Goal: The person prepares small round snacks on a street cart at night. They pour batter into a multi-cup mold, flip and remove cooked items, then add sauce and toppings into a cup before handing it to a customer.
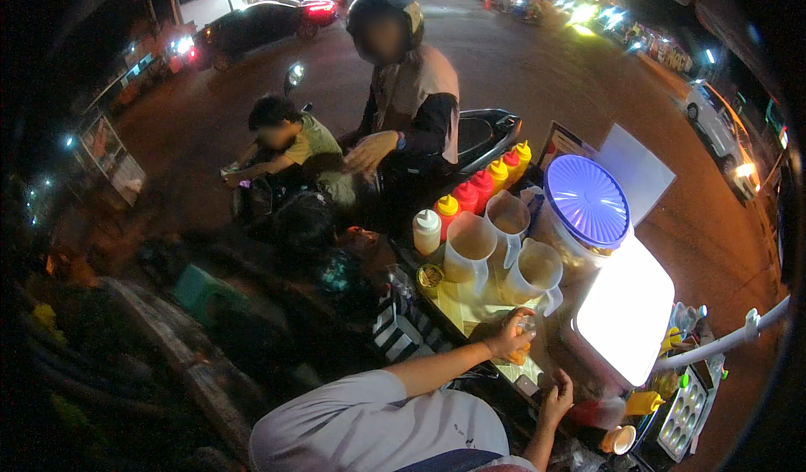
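Note:
My left hand (509, 338) is wrapped round a small clear container with orange contents (520, 355), above the lit cart top. Its exact kind is partly hidden by my fingers. Closer to me, my right hand (556, 399) is raised with loosely bent, parted fingers and nothing visible in them. A small pale flat object (526, 385) lies between my two hands. Beyond my left hand stand three translucent pitchers, among them a near pitcher (535, 272) and a left pitcher (468, 249). A small yellow-rimmed jar (429, 279) sits at the cart's left edge.
Several red and yellow squeeze bottles (479, 188) line the far edge. A purple-lidded tub (587, 201) and a glowing white box (625, 311) stand at right, near a white pole (714, 350) and a moulded pan (683, 420). Beyond the cart are a helmeted person (411, 94) and a seated person (315, 144).

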{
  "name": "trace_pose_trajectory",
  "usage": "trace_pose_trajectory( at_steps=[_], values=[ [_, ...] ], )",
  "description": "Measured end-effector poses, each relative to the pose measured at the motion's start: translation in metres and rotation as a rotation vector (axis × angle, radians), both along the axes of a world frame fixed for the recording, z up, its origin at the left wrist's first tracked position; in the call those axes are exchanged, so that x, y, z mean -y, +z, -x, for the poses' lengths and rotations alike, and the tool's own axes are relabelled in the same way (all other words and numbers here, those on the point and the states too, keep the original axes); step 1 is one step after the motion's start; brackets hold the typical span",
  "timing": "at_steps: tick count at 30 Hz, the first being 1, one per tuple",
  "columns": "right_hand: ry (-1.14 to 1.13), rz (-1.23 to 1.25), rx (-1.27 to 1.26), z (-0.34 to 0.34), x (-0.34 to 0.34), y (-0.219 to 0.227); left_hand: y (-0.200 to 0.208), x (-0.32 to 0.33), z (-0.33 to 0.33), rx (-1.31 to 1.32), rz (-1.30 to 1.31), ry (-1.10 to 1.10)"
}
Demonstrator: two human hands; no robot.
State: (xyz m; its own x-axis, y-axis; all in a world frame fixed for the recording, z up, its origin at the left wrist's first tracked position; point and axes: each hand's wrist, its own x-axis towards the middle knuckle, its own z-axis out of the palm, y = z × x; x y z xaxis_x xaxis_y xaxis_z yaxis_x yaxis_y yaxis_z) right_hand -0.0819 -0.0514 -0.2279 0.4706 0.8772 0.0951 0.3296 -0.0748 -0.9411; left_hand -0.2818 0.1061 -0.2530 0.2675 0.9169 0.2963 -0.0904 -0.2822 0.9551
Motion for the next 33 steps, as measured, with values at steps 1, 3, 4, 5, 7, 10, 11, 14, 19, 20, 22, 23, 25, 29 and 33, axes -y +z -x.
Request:
trace_pose_trajectory(
  at_steps=[1,3,4,5,7,10,11,14,19,20,22,23,25,29,33],
  values=[
    [0.02,-0.011,0.001,-0.001,0.0,-0.002,0.002,0.0,0.002,-0.049,-0.025,0.01],
    [0.049,-0.04,-0.022,-0.004,0.001,-0.006,0.001,0.0,0.006,-0.248,0.033,-0.006],
    [0.059,-0.043,-0.004,-0.005,0.002,-0.006,0.0,0.0,0.003,-0.142,0.025,0.015],
    [0.062,-0.044,-0.007,-0.005,0.003,-0.006,-0.003,0.0,-0.001,0.061,0.094,-0.034],
    [0.07,-0.021,-0.104,-0.006,0.005,-0.002,-0.01,-0.002,-0.003,0.111,0.089,-0.034],
    [0.076,0.021,-0.358,-0.004,0.008,0.003,-0.02,-0.007,-0.004,0.14,0.113,-0.048],
    [0.072,0.021,-0.425,-0.002,0.009,0.004,-0.022,-0.01,-0.003,0.114,0.07,-0.029],
    [0.029,-0.008,-0.402,0.003,0.01,0.002,-0.025,-0.013,-0.001,0.166,0.061,-0.025],
    [0.053,-0.128,0.033,0.003,0.01,-0.003,-0.026,-0.014,0.002,0.241,0.277,-0.057],
    [0.057,-0.117,-0.002,0.002,0.011,-0.002,-0.027,-0.014,0.003,0.239,0.298,-0.046],
    [0.07,-0.098,-0.026,0.003,0.011,0.001,-0.027,-0.015,0.003,0.254,0.322,-0.015],
    [0.078,-0.09,-0.015,0.003,0.012,0.003,-0.027,-0.016,0.002,0.272,0.325,0.005],
    [0.091,-0.099,0.0,0.005,0.012,0.008,-0.025,-0.018,0.002,0.291,0.327,0.027],
    [0.099,-0.133,-0.024,0.007,0.012,0.016,-0.02,-0.017,0.003,0.265,0.308,0.055],
    [0.103,-0.112,-0.053,0.008,0.011,0.017,-0.016,-0.016,0.003,0.257,0.288,0.058]
  ],
)
